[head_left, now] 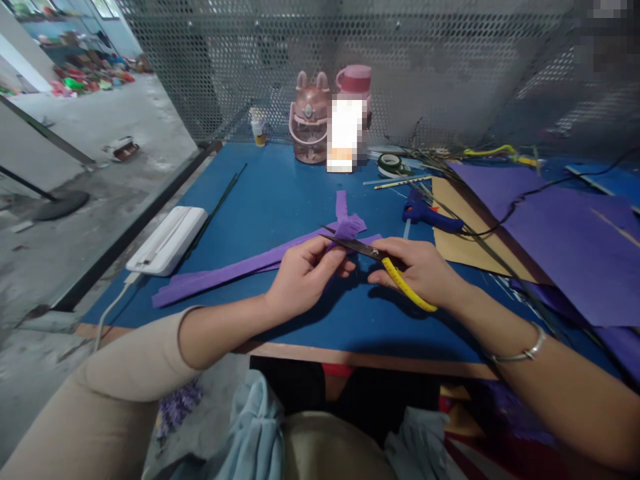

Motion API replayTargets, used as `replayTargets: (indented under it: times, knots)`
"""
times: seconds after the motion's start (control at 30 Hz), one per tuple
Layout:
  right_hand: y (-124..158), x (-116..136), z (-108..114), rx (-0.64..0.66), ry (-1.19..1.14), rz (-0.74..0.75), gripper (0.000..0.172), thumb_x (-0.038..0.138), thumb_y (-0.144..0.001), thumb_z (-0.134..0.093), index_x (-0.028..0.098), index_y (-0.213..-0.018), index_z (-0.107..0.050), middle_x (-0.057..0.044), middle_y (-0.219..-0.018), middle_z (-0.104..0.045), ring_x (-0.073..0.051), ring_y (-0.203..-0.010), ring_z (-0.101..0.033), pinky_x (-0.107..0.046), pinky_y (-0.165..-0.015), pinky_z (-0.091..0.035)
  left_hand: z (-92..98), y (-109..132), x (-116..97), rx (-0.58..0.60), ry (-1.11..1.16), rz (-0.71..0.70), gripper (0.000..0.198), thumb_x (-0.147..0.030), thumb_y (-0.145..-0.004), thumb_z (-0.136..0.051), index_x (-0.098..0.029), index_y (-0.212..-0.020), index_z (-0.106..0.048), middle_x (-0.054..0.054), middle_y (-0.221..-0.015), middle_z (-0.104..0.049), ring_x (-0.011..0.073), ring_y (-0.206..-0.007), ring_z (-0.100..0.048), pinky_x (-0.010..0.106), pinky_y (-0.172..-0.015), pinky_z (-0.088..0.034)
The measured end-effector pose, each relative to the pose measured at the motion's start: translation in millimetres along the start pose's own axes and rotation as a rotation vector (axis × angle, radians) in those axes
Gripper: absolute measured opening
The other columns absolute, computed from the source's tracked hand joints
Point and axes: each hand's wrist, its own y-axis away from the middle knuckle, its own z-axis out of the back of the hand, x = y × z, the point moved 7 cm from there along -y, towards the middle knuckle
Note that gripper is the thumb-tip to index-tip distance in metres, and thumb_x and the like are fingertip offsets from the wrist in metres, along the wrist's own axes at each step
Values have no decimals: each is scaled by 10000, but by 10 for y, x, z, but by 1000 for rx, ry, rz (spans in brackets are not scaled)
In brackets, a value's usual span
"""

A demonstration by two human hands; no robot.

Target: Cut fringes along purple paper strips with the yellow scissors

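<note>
My left hand [313, 270] pinches a piece of purple crepe paper [349, 227] between thumb and fingers, above the middle of the table. In my right hand [423, 267] is a pair of scissors [400, 280] with yellow-wrapped handles and dark blades. The blades point left and cross the purple piece just above my left fingertips; whether they touch it I cannot tell. Long purple paper strips [220, 273] lie on the blue tabletop, running left from beneath my left hand. My left fingers partly hide the held piece.
A blue glue gun [433, 217] with a black cord lies right of my hands, near green tape [391, 165] and purple sheets [560, 247]. A white power strip [167, 240] is at left. A pink bottle [310, 120] and a lit phone [345, 133] stand at the back.
</note>
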Motion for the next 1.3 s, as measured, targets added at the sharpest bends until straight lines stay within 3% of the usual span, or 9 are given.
replayTargets:
  times: [0.13,0.33,0.53,0.73,0.93,1.2,1.3]
  knots:
    - [-3,-12,0,9,21,-12,451,529,-816,-645,178,-1098,-627,-63,-897,-686,-172,-714,-626,-269,-659,-483,-4,1,-22,9,-51,12,254,-367,-913,-537,-141,-814,-597,19,-705,-684,96,-604,-638,209,-616,-517]
    - [1,-8,-32,87,89,-14,809,770,-636,-634,185,-1188,-553,-113,-1032,-654,-269,-881,-658,-332,-693,-506,29,-6,-8,-41,6,22,273,-412,-900,-545,-148,-869,-608,11,-684,-667,94,-571,-620,212,-582,-515]
    - [1,11,-46,77,44,3,745,765,-694,-579,186,-1162,-562,-113,-1020,-657,-260,-889,-653,-332,-718,-506,-3,-11,2,6,-32,23,272,-390,-904,-546,-132,-886,-631,35,-715,-682,105,-602,-633,220,-604,-524]
    - [-1,11,-41,63,-9,8,543,613,-792,-621,185,-1125,-595,-104,-1004,-676,-231,-882,-651,-311,-745,-500,-14,-15,-10,13,-48,16,281,-394,-898,-554,-128,-846,-630,39,-708,-685,111,-609,-638,221,-613,-525]
    - [-6,15,-23,39,-1,-4,394,481,-822,-655,179,-1075,-627,-78,-919,-696,-183,-743,-640,-270,-662,-486,8,-6,11,-12,-46,33,285,-401,-896,-553,-135,-827,-629,41,-715,-695,108,-597,-628,225,-605,-516]
    - [-4,-14,-25,32,-3,-45,393,480,-833,-640,183,-1089,-630,-74,-921,-699,-184,-741,-641,-276,-673,-490,41,-11,-28,-29,-122,11,268,-381,-893,-559,-136,-812,-631,42,-718,-702,116,-630,-642,225,-634,-513]
    - [-7,-9,-34,54,18,-34,582,614,-752,-664,181,-1134,-593,-99,-1003,-679,-232,-842,-656,-318,-730,-506,60,-19,-18,-51,-106,20,260,-372,-895,-550,-138,-814,-630,33,-706,-698,114,-619,-641,223,-622,-519]
